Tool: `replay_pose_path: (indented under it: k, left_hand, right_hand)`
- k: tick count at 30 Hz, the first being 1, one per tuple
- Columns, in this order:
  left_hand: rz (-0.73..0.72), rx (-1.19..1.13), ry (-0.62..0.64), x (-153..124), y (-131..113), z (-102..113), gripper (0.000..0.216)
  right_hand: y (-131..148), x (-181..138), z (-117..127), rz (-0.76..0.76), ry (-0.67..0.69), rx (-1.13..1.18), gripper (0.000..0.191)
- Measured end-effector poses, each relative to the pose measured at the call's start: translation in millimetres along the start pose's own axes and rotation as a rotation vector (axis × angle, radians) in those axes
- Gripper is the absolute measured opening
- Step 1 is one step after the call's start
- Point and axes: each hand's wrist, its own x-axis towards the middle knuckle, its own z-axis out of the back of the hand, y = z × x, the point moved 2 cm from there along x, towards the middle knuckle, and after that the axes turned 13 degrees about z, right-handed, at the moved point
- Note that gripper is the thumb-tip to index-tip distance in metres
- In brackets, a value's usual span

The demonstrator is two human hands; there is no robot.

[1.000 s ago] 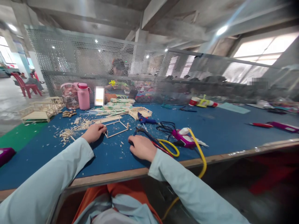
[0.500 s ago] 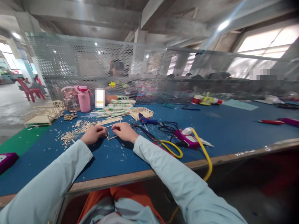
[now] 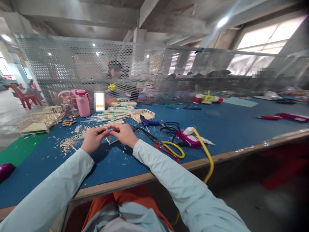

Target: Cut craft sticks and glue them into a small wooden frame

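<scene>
Hands (image 3: 93, 139) (image 3: 125, 133) pinch stick frame (image 3: 114, 141), partly hiding it; scraps (image 3: 69, 143) left, scissors (image 3: 157, 141), glue gun (image 3: 150, 122) right.

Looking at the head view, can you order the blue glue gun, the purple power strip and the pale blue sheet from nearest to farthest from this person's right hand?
From the right hand:
1. Blue glue gun: just ahead and right.
2. Purple power strip: farther right.
3. Pale blue sheet: far right, toward the back.
</scene>
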Motion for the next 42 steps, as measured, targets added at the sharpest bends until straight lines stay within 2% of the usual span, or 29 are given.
replay_pose_path:
  k: [3,6,10,12,15,16,19,23,26,29,34,42]
  left_hand:
    - [-0.084,0.141,-0.067,-3.7,-0.3,-1.9,0.033]
    - [-0.173,0.269,-0.155,-9.1,-5.1,-5.9,0.031]
    - [-0.224,0.314,-0.209,-12.8,-12.0,-9.2,0.029]
    - [-0.202,0.28,-0.261,-11.0,-12.1,-4.9,0.029]
    - [-0.047,0.167,-0.3,-2.2,-2.5,6.4,0.033]
    - [0.02,0.131,-0.248,2.0,3.2,8.8,0.034]
    - [0.147,0.098,0.024,12.9,21.3,7.6,0.035]
    - [0.17,0.073,0.151,19.5,36.9,-0.1,0.03]
    - [0.154,0.064,0.225,20.9,43.1,-4.8,0.032]
    - [0.127,0.09,0.262,20.9,45.5,-6.0,0.035]
    - [0.086,0.138,0.291,17.9,41.9,-6.6,0.033]
    - [0.124,0.086,0.292,13.6,43.2,-7.8,0.028]
  right_hand:
    - [2.9,-5.0,1.8,0.03,-0.004,-0.111,0.033]
    - [3.5,-7.9,0.4,0.027,-0.05,-0.092,0.033]
    - [-0.2,-8.6,-1.3,0.018,-0.103,-0.051,0.026]
    - [-7.2,-8.4,0.3,-0.011,-0.129,-0.003,0.019]
    - [-24.7,-9.3,3.8,-0.122,-0.137,0.078,0.012]
    - [-31.0,-9.9,3.9,-0.166,-0.113,0.104,0.01]
    - [-44.4,-12.4,-1.0,-0.272,0.003,0.205,0.006]
    - [-45.4,-14.3,-12.7,-0.356,0.066,0.374,0.002]
    - [-41.7,-15.0,-19.6,-0.394,0.107,0.389,0.006]
    - [-40.6,-15.4,-23.0,-0.374,0.128,0.353,0.007]
    - [-43.7,-16.4,-25.2,-0.311,0.082,0.269,0.008]
    - [-43.6,-17.0,-25.7,-0.194,0.131,0.009,0.012]
